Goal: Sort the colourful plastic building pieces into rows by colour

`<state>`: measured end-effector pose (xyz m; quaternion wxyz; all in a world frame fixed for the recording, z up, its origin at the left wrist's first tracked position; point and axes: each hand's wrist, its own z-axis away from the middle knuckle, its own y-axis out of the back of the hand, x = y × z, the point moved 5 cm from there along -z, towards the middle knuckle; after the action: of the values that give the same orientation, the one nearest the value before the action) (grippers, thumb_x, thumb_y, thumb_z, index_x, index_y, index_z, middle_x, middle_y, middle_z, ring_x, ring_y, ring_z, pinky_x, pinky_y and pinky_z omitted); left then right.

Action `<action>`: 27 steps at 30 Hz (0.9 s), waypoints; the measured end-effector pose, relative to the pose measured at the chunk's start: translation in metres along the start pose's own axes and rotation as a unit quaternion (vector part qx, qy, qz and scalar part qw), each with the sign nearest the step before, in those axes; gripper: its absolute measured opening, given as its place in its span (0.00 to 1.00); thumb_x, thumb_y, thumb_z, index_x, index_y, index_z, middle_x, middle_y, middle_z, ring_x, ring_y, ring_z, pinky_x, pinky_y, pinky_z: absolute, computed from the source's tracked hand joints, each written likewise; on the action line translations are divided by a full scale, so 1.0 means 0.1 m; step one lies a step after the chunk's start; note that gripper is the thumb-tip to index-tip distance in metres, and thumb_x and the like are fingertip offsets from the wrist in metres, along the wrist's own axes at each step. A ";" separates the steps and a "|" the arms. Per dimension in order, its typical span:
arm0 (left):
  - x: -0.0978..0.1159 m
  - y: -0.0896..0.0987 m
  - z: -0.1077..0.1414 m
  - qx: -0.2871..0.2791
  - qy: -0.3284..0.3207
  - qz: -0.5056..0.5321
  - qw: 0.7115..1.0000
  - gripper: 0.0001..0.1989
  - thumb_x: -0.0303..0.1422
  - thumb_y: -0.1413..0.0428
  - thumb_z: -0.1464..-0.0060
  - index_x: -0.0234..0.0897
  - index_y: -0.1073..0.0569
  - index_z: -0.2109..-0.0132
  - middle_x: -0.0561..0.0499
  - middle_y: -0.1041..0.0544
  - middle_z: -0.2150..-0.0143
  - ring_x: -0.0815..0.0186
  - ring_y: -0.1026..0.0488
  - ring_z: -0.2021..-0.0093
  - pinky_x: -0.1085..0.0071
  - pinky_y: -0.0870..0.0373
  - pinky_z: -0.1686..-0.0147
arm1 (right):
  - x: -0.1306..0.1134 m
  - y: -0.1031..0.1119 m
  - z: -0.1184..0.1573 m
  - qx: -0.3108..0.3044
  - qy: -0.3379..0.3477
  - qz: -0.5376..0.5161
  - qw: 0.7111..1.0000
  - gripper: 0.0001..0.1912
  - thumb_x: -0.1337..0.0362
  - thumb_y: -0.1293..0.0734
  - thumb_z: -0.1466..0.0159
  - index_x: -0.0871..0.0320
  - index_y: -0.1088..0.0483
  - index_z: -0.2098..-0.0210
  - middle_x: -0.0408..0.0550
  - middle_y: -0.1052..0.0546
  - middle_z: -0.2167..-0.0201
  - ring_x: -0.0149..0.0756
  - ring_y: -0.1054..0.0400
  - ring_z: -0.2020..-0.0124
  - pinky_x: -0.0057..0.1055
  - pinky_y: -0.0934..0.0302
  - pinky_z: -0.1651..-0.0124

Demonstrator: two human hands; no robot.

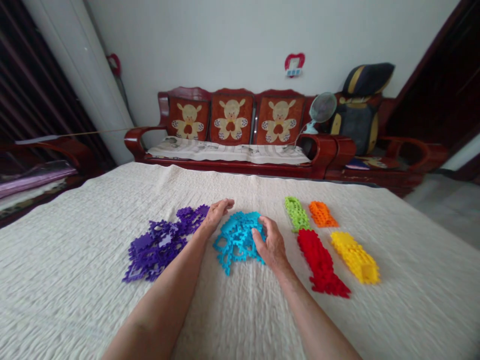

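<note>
A loose pile of light blue toothed pieces point(240, 237) lies on the cream quilted cover, between my two hands. My right hand point(270, 242) rests at the right edge of this pile, thumb and fingers apart. My left hand point(218, 212) is beside the pile's upper left, fingers stretched forward with nothing visible in them. Left of it spreads a heap of purple pieces point(157, 245), partly hidden by my left forearm. To the right lie rows of green pieces point(297, 214), orange pieces point(322, 214), red pieces point(321, 262) and yellow pieces point(354, 256).
Beyond the covered surface point(93, 225) stands a red wooden sofa point(225, 167) with bear-patterned cushions. A small fan point(323, 107) is at its right end, near a chair with a dark and yellow backrest point(356, 125). Another wooden armrest point(71, 145) is at the left.
</note>
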<state>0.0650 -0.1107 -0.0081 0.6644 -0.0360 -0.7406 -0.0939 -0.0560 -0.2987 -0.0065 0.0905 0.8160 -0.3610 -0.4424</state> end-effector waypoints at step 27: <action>0.01 0.04 -0.11 -0.017 -0.165 -0.515 0.841 0.13 0.28 0.52 0.41 0.35 0.22 0.59 0.45 0.22 0.56 0.63 0.26 0.54 0.70 0.32 0.48 | 0.03 0.01 -0.03 -0.024 -0.030 -0.014 0.999 0.19 0.57 0.41 0.36 0.58 0.29 0.51 0.55 0.23 0.54 0.43 0.29 0.51 0.40 0.34 0.46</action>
<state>0.0763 -0.1083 -0.0061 0.3870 0.3248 -0.7495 -0.4278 -0.0529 -0.3025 -0.0061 0.0928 0.8050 -0.3409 -0.4767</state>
